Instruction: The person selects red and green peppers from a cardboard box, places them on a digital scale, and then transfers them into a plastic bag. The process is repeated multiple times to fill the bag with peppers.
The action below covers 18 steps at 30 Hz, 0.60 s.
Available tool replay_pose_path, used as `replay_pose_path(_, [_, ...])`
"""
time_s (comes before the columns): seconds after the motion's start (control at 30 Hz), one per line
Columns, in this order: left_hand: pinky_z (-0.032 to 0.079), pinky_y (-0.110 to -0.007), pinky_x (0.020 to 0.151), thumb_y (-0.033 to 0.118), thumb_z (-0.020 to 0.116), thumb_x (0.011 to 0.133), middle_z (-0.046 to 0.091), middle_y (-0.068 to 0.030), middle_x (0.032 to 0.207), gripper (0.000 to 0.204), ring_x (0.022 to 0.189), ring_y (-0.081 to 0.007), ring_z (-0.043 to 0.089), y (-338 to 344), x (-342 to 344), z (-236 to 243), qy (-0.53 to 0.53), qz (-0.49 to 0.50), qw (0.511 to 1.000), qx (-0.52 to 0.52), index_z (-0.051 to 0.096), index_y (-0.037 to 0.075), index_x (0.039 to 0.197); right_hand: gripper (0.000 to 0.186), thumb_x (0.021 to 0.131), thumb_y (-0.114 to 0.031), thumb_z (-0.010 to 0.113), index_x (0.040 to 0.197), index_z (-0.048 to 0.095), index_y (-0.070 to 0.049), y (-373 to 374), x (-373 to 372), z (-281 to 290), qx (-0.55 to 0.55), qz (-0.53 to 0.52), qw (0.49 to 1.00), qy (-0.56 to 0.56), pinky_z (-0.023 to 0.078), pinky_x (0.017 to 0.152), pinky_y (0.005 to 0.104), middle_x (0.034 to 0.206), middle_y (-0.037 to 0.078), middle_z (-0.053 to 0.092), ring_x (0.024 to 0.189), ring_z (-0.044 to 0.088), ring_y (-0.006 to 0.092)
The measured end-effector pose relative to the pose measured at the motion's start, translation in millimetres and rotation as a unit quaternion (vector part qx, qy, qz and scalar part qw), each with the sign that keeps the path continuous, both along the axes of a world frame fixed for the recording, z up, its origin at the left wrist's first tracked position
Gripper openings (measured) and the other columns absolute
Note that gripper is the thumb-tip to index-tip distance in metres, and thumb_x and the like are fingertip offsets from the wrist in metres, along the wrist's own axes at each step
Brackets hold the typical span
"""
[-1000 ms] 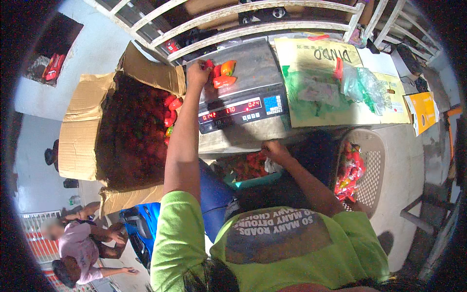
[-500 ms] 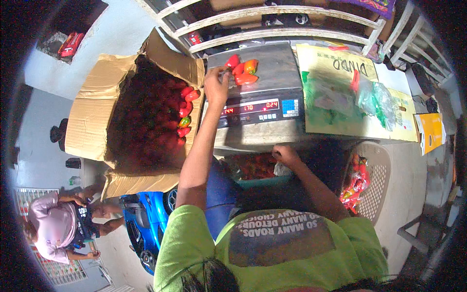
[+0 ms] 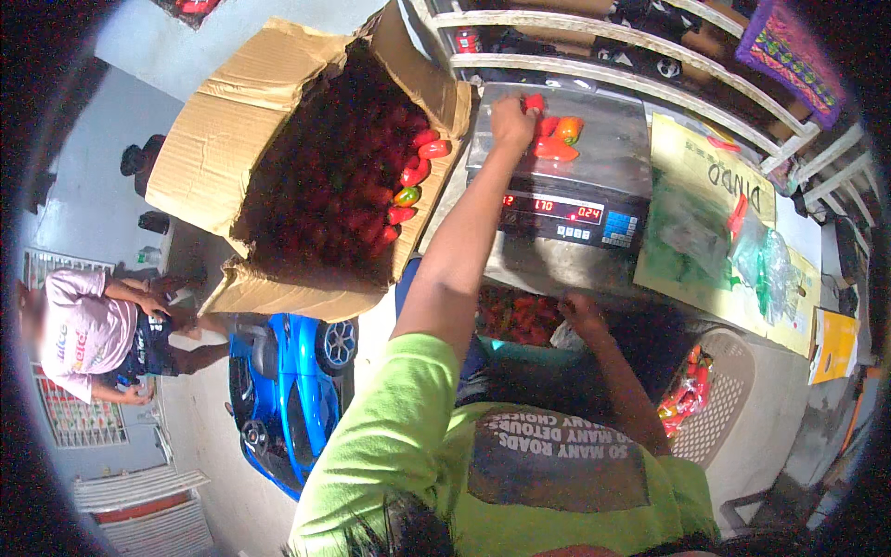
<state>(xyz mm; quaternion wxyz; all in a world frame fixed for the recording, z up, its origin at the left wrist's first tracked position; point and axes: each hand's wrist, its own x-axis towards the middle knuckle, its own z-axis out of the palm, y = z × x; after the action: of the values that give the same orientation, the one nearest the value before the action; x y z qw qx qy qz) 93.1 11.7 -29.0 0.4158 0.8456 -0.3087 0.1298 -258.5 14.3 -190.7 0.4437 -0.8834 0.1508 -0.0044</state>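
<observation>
My left hand (image 3: pixel 512 117) reaches out over the steel pan of a digital scale (image 3: pixel 594 162), fingers closed on a red pepper (image 3: pixel 535 100). Red and orange peppers (image 3: pixel 555 139) lie on the pan beside it. To the left stands a big cardboard box (image 3: pixel 218 153), tipped open and full of red peppers (image 3: pixel 357 200). My right hand (image 3: pixel 579 312) stays low in front of the scale, by a teal basin of peppers (image 3: pixel 516 320) and a bit of clear plastic. Its grip is hidden.
A yellow-green sheet with clear plastic bags (image 3: pixel 756 255) lies right of the scale. A white rail (image 3: pixel 613 42) runs behind, and a woven chair with red packets (image 3: pixel 715 404) stands at the right. On the floor at the left are a blue toy car (image 3: pixel 292 395) and a crouching child (image 3: pixel 97 334).
My left hand has moved from the box side of the scale farther onto its pan, among the peppers. My right hand has stayed by the basin.
</observation>
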Motion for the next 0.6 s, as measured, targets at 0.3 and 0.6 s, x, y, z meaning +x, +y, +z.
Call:
replay_pose_path(0.3, [0.048, -0.044, 0.078, 0.012, 0.065, 0.074, 0.063, -0.0179, 0.096, 0.045, 0.083, -0.0339, 0.059, 212, 22, 25, -0.055, 0.237, 0.968, 0.057, 0.053, 0.003, 0.116, 0.018, 0.082, -0.02, 0.058, 0.087, 0.056, -0.003, 2, -5, 6, 0.072, 0.021, 0.997, -0.006, 0.044, 0.067, 0.038, 0.078, 0.014, 0.059, 0.073, 0.058, 0.0271])
replay_pose_path(0.6, [0.046, -0.045, 0.083, 0.02, 0.054, 0.084, 0.058, -0.0215, 0.107, 0.041, 0.094, -0.037, 0.057, 259, 65, -31, 0.152, 0.188, 0.95, 0.198, 0.05, 0.005, 0.122, 0.02, 0.083, -0.024, 0.056, 0.089, 0.058, -0.005, -7, -5, 10, 0.074, 0.028, 0.996, 0.033, 0.044, 0.068, 0.0383, 0.081, 0.012, 0.06, 0.076, 0.059, 0.0264])
